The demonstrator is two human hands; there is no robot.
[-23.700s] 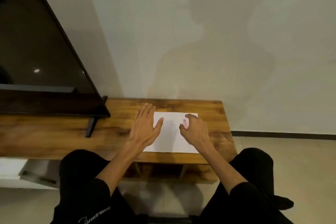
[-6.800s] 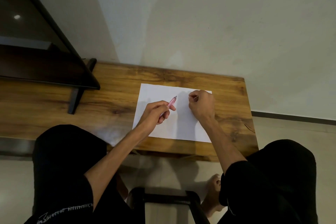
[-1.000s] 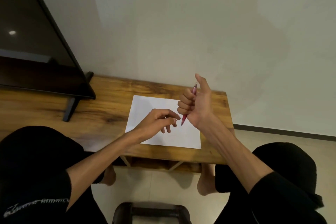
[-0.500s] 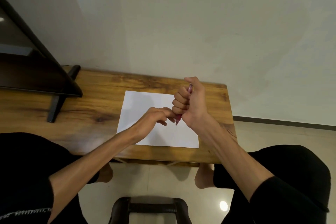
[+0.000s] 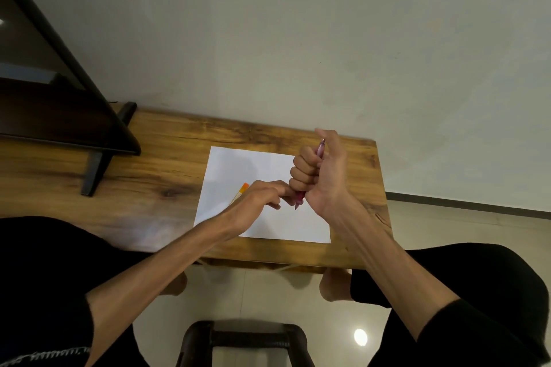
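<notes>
A white sheet of paper (image 5: pixel 262 170) lies on the wooden table (image 5: pixel 167 176). My right hand (image 5: pixel 322 176) grips a pink pen (image 5: pixel 320 148) in a fist above the sheet, upright, tip down, with the thumb raised by its top end. My left hand (image 5: pixel 256 202) hovers just left of the pen's lower end (image 5: pixel 298 202), fingers curled, the forefinger reaching to that end. A thin pale stick with an orange end (image 5: pixel 243 189) pokes out from behind my left hand, which seems to hold it. Most of the stick is hidden.
A dark TV (image 5: pixel 44 92) on a black foot (image 5: pixel 98 164) stands on the table's left part, against the pale wall. A dark stool (image 5: pixel 244 340) is below between my knees, over a tiled floor. The table's right edge (image 5: pixel 380 188) is close to my right hand.
The orange-ended stick has come into sight beside my left hand. My left fingers stay at the pen's lower end, and my right fist keeps the pen upright. The camera shifted slightly.
</notes>
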